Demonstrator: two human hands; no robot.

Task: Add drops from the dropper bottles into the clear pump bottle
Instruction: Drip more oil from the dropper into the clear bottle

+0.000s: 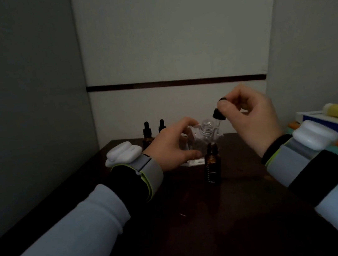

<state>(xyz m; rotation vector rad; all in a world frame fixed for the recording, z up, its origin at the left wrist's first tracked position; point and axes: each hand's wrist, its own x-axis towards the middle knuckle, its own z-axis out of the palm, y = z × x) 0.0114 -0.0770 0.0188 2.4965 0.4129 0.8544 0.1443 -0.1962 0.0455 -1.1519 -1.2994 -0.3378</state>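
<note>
Pinching black-bulbed glass dropper (219, 116) beside threaded-neck clear pump bottle (207, 128).

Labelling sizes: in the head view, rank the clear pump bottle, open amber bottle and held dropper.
Largest, unsure which: clear pump bottle, part-hidden by the left hand, or open amber bottle, nearer the camera.
Smallest: dropper.

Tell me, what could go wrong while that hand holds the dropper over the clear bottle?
The dropper pinched in the right hand is tilted at the edge of the narrow neck of the clear pump bottle, so drops might miss and land on the table. The open amber bottle stands uncapped just in front, between both wrists; a hand pulling back could tip it and spill it.
</note>
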